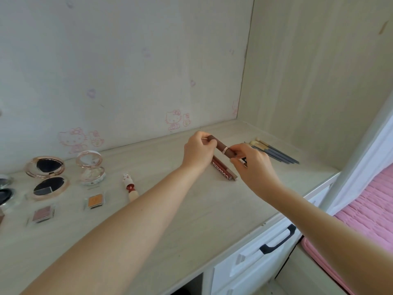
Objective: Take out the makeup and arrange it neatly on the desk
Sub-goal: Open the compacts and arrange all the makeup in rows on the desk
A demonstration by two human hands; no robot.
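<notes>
The left hand [198,151] is hiding one end of the red box [223,170]. The right hand [253,167] is hiding most of a small black thing [244,160]. The picture's left edge is cutting off a dark round case [5,193].

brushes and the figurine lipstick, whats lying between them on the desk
In the head view, a red-brown box lies on the desk between the brushes and the figurine lipstick; both hands hold a brown tube above it.

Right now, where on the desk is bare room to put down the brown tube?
Bare desk lies between the lipstick and the red box, and along the front edge. The left end, with compacts and pans, is crowded; brushes fill the right corner.
</notes>
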